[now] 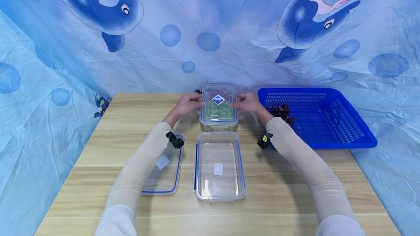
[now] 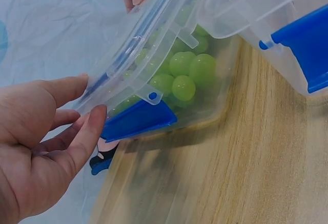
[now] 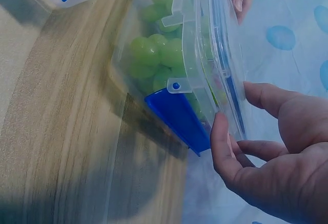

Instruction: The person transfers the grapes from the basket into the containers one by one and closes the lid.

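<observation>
A clear plastic food box point(image 2: 220, 98) with green grapes point(image 2: 192, 70) inside stands at the back middle of the table. Something dark red shows through its far half. Its clear lid point(image 1: 218, 99), with a blue seal and a diamond label, lies on top. The left hand point(image 1: 186, 105) pinches the lid's left edge between thumb and fingers. Opposite it, the right hand point(image 1: 248, 103) pinches the right edge the same way. Blue side latches point(image 2: 141, 119) hang unfastened, folded outward below the fingertips, as the right wrist view also shows on its latch point(image 3: 179, 121).
A second clear box point(image 1: 220, 188), lidless and empty, stands just in front. Left of it lies a loose lid point(image 1: 167, 177), partly under the left forearm. At the right, a blue basket point(image 1: 359, 119) holds dark red grapes point(image 1: 280, 111). A blue dolphin-print sheet point(image 1: 236, 54) hangs behind the table.
</observation>
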{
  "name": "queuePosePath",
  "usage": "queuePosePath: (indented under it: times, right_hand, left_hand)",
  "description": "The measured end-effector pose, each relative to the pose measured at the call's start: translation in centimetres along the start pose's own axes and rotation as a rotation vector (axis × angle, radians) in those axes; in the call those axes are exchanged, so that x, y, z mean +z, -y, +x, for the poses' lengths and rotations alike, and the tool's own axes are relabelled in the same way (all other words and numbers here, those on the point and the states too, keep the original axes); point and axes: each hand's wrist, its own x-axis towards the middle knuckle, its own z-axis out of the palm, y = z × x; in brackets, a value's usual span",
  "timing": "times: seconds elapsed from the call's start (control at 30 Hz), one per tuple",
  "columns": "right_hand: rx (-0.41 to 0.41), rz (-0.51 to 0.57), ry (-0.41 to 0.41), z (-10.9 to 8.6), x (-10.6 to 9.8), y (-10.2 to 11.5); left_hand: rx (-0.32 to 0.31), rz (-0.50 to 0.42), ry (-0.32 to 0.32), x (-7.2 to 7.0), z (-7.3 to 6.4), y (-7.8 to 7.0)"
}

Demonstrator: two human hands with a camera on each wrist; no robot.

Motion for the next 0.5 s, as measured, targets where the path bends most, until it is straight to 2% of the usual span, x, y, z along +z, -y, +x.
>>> queuePosePath:
  times: [0.2, 0.33, 0.37, 0.5]
  right_hand:
    - [0.005, -0.014, 0.019, 0.01, 0.08, 0.14]
    - [0.01, -0.05, 0.035, 0.08, 0.25, 0.06]
    - [0.009, -0.064, 0.035, 0.12, 0.3, 0.02]
    - [-0.006, -0.076, 0.04, 0.28, 0.51, -0.15]
  left_hand:
    - [-0.012, -0.026, -0.003, 0.32, 0.19, 0.09]
    - [0.001, -0.022, -0.005, 0.51, 0.13, 0.17]
    - [-0.007, -0.027, -0.001, 0.53, -0.04, -0.16]
    - [-0.036, -0.026, -0.001, 0.63, -0.02, 0.06]
